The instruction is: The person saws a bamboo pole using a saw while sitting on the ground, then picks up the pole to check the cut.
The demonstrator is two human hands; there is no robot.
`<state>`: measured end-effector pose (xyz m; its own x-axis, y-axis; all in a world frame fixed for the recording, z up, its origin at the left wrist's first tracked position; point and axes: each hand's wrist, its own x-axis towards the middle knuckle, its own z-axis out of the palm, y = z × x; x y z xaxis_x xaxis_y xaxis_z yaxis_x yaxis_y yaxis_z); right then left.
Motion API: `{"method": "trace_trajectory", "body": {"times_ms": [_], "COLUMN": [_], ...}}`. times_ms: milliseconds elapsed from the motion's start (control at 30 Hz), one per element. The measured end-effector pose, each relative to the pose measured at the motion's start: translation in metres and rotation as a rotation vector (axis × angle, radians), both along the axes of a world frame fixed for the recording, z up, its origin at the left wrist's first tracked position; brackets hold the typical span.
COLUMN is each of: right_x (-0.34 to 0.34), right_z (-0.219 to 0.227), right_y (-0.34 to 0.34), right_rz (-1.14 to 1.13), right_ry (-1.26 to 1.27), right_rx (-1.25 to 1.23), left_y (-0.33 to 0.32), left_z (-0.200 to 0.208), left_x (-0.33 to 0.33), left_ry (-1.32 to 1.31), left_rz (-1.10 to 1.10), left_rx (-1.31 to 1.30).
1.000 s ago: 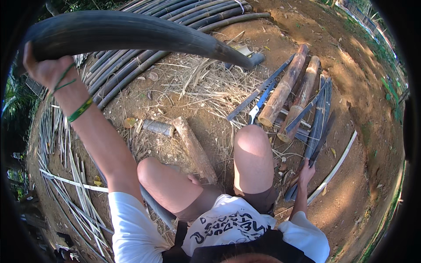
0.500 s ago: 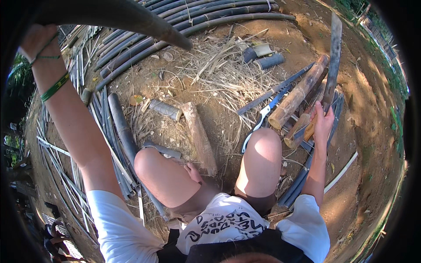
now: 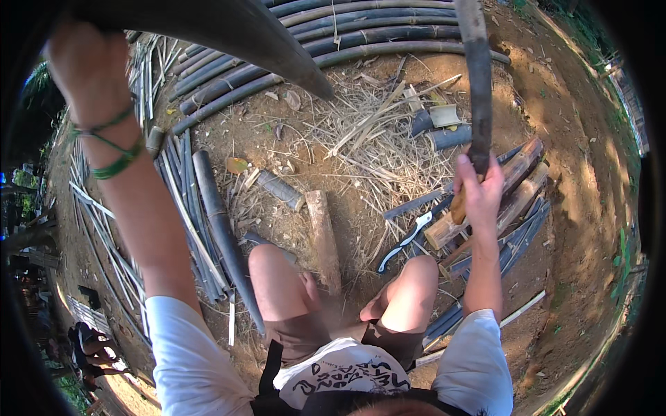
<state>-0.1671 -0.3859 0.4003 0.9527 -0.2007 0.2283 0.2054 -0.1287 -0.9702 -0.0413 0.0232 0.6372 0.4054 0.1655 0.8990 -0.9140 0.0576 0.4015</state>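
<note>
My left hand, raised at the upper left, is closed round a long dark bamboo piece. The piece slants down to the right, ending in a narrow tip above the shavings; its upper part runs out of view. My right hand grips a machete by its wooden handle, with the blade pointing up and away from me. Blade and bamboo are apart. Between my feet and the shavings lies a thick split wood block. Left of it rests a short bamboo section.
A folding-style saw with a white and black handle lies by my right knee, beside split logs. Long bamboo poles lie across the far side. Dark strips and a bamboo pole lie left. Shavings cover the middle ground.
The machete has swung left and stands more upright, with my right hand moving left. The dark bamboo piece's tip has come lower and further right. My view has shifted slightly.
</note>
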Motion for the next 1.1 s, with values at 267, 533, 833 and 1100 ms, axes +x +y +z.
{"method": "trace_trajectory", "body": {"times_ms": [267, 533, 833, 1100], "right_x": [-0.088, -0.185, -0.162, -0.111], "right_z": [0.223, 0.399, 0.418, 0.419], "right_y": [0.08, 0.149, 0.193, 0.209], "right_rz": [0.001, -0.006, 0.061, 0.011], "right_ry": [0.202, 0.337, 0.364, 0.346], "right_rx": [0.109, 0.102, 0.091, 0.157], "left_y": [-0.067, -0.059, -0.075, -0.055], "left_z": [0.08, 0.147, 0.13, 0.112], "left_x": [-0.017, -0.07, -0.151, -0.213], "left_ry": [0.493, 0.761, 0.703, 0.684], "left_rz": [-0.057, 0.077, 0.472, -0.017], "left_rx": [0.141, 0.184, 0.191, 0.206]}}
